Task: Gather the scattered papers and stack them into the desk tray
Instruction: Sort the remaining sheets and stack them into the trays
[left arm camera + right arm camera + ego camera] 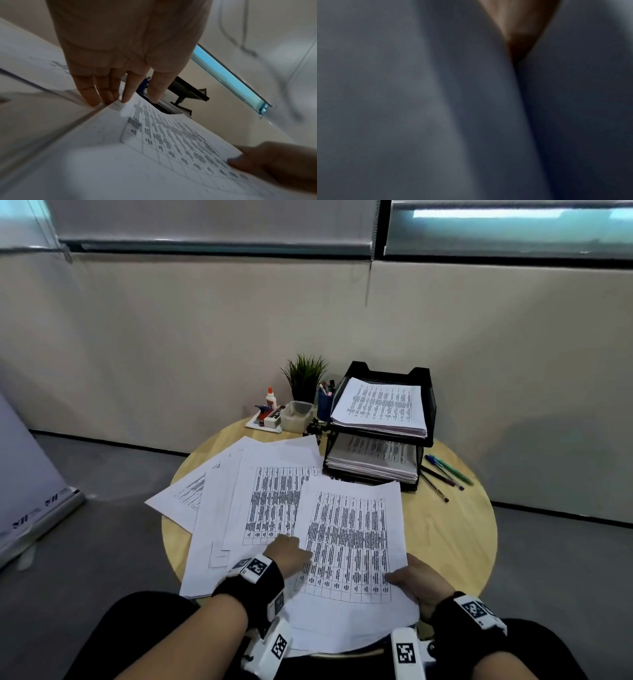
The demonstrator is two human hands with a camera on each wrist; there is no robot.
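Observation:
Printed sheets (270, 494) lie fanned over the left half of a round wooden table (455, 529). A small bundle of sheets (349, 542) sits on top near me. My right hand (416, 580) pinches its lower right edge, thumb (240, 162) on top. My left hand (287, 549) touches the bundle's left edge with straight fingers (109, 94), the tips at the paper (154, 155). The black two-tier desk tray (424, 385) stands at the back right, a paper stack on each tier. The right wrist view is dark, filled by blurred paper.
Several pens (445, 474) lie right of the tray. Behind the papers stand a small plant (306, 374), a glue bottle (270, 398), a clear box (297, 415), a pen cup (324, 402) and a stapler (265, 414). The table's right half shows bare wood.

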